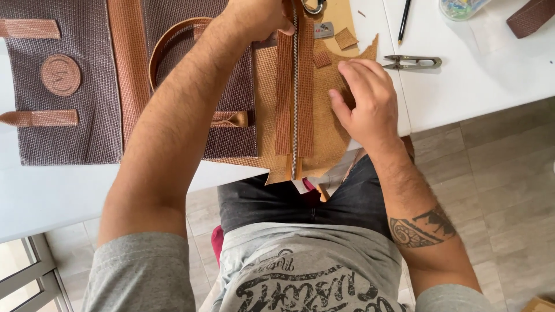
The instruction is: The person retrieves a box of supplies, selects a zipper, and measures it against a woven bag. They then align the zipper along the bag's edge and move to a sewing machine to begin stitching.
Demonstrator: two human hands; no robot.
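Far left: brown woven bag panel (pixel 69 115) flat on white table (pixel 474 86). Next, left hand (pixel 260 17) far up, pinching top of zipper strip (pixel 295 98). Zipper strip lying on tan fabric sheet (pixel 332 130), middle of table. Right hand (pixel 367 101) open, pressing flat on tan fabric sheet. Further right: small snips (pixel 413 62), black pencil (pixel 404 20).
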